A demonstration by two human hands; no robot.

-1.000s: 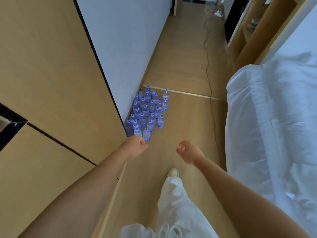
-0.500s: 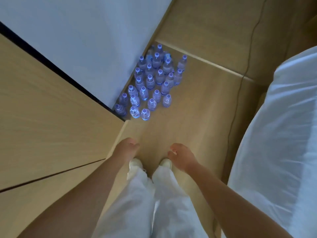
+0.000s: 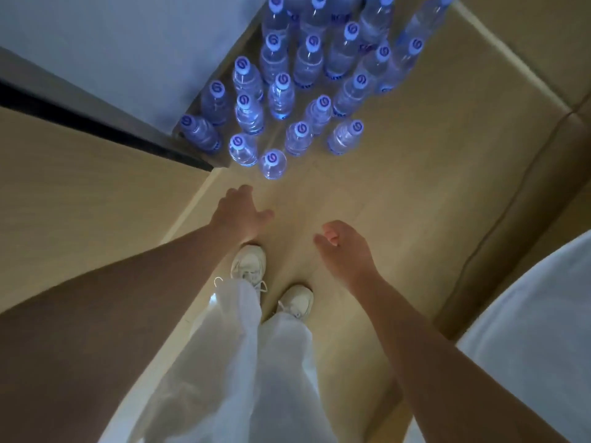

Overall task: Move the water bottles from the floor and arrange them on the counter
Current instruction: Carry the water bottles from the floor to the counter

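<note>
Bottles (image 3: 307, 78) stand clustered upright on the floor (image 3: 399, 187) by the wall — left hand (image 3: 238, 214) and right hand (image 3: 343, 249) hover short of them, fingers relaxed, holding nothing.

Both forearms are bare, with no sleeves in view. The person wears loose white trousers (image 3: 249, 362) of thin, slightly sheer fabric, and off-white lace-up sneakers (image 3: 248, 263) with white laces showing beneath the hems
</note>
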